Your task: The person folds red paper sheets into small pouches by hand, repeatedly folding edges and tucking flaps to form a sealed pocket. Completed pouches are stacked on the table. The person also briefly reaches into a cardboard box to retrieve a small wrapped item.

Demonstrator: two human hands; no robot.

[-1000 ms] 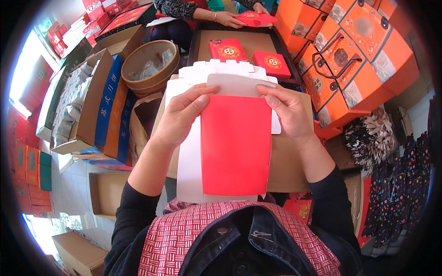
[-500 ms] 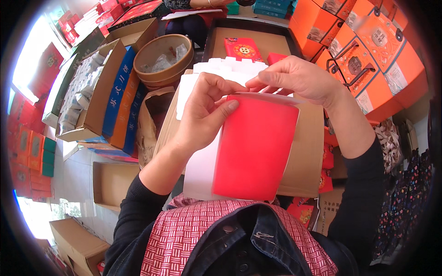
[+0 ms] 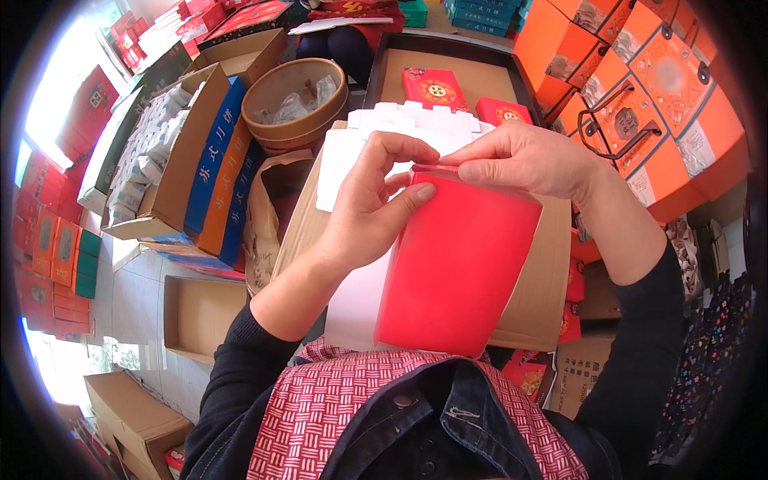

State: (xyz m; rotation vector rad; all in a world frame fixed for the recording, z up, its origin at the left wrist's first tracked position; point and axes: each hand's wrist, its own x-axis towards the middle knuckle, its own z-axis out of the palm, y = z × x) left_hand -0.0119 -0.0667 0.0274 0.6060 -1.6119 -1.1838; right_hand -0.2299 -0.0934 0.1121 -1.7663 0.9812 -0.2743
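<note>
A red cardboard box (image 3: 464, 264), partly folded up, stands in front of me over a brown cardboard surface (image 3: 538, 292). At its far upper edge, my left hand (image 3: 372, 196) grips the left corner, thumb on the red face and fingers behind. My right hand (image 3: 524, 160) pinches the same top edge just to the right, its thumb lying along the flap. Both sets of fingertips nearly meet there, and the flap's underside is hidden. White die-cut card sheets (image 3: 344, 148) lie beneath and beyond my hands.
Beyond, a black-rimmed tray (image 3: 496, 76) holds red boxes (image 3: 432, 86). Left of it stand a round tub (image 3: 298, 132) with clear plastic and a carton of wrapped pieces (image 3: 164, 160). Orange handled boxes (image 3: 640, 112) are stacked at right. Part of another person (image 3: 352, 48) shows at the back.
My right hand has come down onto the box's top edge, its thumb now pressing the flap. The box and my left hand appear slightly farther right and lower in view.
</note>
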